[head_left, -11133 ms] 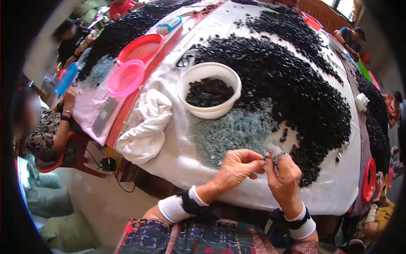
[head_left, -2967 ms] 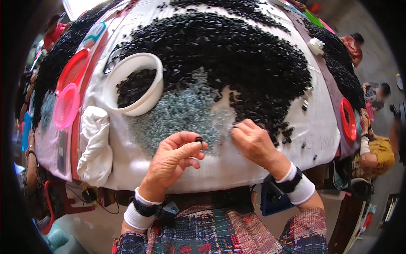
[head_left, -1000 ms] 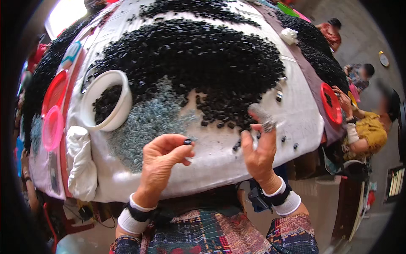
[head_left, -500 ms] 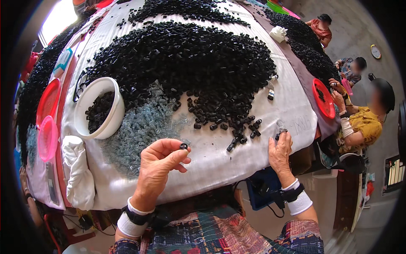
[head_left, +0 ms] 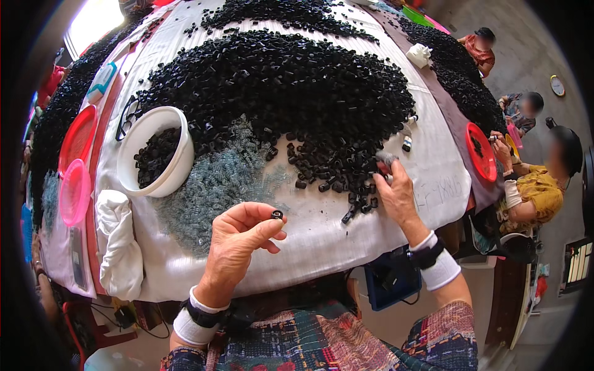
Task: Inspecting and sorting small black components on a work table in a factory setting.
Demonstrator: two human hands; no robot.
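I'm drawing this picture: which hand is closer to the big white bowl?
Left. The left hand, pinching a small black piece, is below and right of the white bowl in view; the right hand is farther right, beside the black pile's edge.

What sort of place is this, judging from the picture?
Probably a workshop for small parts: a large heap of black pieces lies on a cloth-covered table, a white bowl holds more, and other people are nearby, including a person in yellow at the right.
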